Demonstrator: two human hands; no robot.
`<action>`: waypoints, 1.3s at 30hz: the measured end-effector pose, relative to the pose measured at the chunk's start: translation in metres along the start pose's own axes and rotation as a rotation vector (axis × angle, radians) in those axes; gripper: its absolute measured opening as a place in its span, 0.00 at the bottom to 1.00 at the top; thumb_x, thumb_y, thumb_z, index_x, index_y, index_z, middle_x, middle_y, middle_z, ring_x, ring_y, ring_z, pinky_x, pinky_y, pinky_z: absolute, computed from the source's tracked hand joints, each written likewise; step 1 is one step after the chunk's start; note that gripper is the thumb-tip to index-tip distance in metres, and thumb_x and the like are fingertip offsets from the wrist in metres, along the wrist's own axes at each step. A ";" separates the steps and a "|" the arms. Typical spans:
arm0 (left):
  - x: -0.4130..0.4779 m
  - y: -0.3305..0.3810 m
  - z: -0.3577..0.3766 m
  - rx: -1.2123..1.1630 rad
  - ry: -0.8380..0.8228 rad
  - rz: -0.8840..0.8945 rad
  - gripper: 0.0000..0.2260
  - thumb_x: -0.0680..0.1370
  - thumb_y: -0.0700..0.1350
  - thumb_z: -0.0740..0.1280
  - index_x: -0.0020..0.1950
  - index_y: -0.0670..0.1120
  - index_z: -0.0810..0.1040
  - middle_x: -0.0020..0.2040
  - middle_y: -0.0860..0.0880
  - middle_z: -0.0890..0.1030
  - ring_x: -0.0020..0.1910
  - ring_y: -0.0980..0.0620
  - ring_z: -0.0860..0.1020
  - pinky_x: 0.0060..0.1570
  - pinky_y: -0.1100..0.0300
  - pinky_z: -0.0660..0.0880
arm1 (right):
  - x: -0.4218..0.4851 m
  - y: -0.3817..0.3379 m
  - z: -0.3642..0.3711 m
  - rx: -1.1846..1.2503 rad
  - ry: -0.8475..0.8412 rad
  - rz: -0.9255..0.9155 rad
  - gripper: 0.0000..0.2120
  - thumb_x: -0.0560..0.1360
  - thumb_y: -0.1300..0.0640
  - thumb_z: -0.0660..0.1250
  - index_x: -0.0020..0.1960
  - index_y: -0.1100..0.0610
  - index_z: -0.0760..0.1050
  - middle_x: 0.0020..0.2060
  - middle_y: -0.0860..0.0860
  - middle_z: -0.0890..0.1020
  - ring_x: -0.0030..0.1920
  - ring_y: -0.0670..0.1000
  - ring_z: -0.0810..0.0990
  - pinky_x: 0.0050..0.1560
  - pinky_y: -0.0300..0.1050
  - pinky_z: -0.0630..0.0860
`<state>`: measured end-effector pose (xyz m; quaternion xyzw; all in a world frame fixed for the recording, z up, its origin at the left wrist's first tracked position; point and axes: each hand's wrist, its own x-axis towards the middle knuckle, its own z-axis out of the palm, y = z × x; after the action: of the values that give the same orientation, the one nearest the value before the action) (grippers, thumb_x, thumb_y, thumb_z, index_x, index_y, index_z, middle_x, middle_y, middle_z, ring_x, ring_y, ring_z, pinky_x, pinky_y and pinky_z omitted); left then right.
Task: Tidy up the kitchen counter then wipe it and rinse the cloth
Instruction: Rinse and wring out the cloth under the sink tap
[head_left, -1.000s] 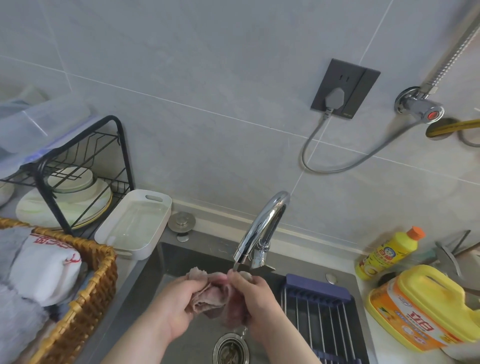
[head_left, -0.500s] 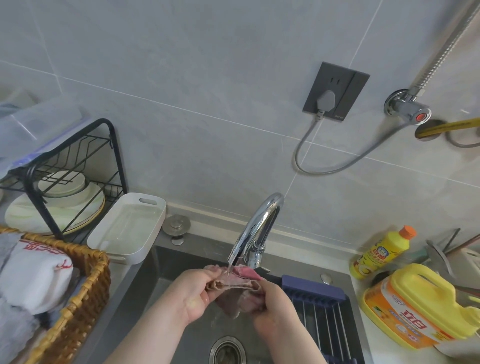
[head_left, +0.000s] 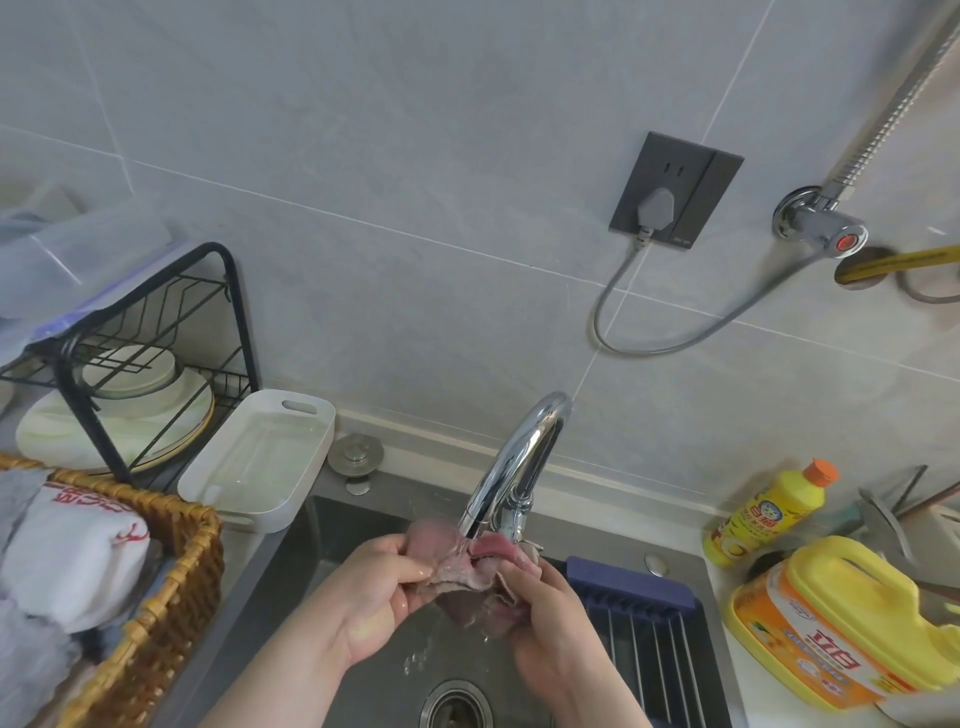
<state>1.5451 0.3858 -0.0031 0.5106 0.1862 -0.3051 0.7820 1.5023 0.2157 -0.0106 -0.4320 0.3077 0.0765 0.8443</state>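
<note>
Because the cloth (head_left: 462, 578) needs water running through it, the left hand (head_left: 374, 597) and the right hand (head_left: 550, 621) are each pinching one edge in a closed grip, stretching it out just under the tap's (head_left: 522, 460) spout and holding it above the sink (head_left: 322, 551) so drips are falling toward the drain (head_left: 457, 705).

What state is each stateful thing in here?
faucet, running onto the cloth.
cloth, wet, bunched under the faucet.
left hand, pinching the cloth.
right hand, gripping the cloth.
plug, seated in the wall socket.
small yellow bottle, capped.
</note>
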 end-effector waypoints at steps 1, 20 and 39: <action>-0.002 -0.001 -0.002 0.001 -0.021 0.000 0.14 0.76 0.24 0.57 0.57 0.32 0.76 0.51 0.34 0.83 0.44 0.43 0.83 0.37 0.58 0.79 | -0.002 0.001 -0.001 -0.001 -0.053 -0.003 0.15 0.73 0.75 0.63 0.59 0.70 0.75 0.42 0.65 0.81 0.39 0.59 0.77 0.33 0.46 0.72; -0.018 -0.035 -0.020 0.017 0.010 0.063 0.18 0.76 0.27 0.62 0.58 0.47 0.78 0.52 0.41 0.84 0.52 0.39 0.82 0.45 0.49 0.78 | 0.028 0.002 -0.025 -0.882 0.331 -0.283 0.20 0.79 0.56 0.64 0.70 0.52 0.68 0.51 0.51 0.82 0.50 0.53 0.81 0.51 0.48 0.78; -0.069 0.010 -0.002 0.115 -0.185 0.161 0.20 0.73 0.24 0.58 0.45 0.41 0.86 0.47 0.36 0.84 0.43 0.42 0.82 0.47 0.51 0.77 | -0.024 0.042 -0.031 -0.808 -0.486 -0.096 0.43 0.65 0.64 0.75 0.76 0.52 0.61 0.67 0.52 0.77 0.65 0.53 0.78 0.67 0.55 0.73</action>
<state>1.5009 0.4107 0.0442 0.5374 0.0538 -0.2973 0.7874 1.4527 0.2211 -0.0385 -0.7092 0.0264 0.2501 0.6587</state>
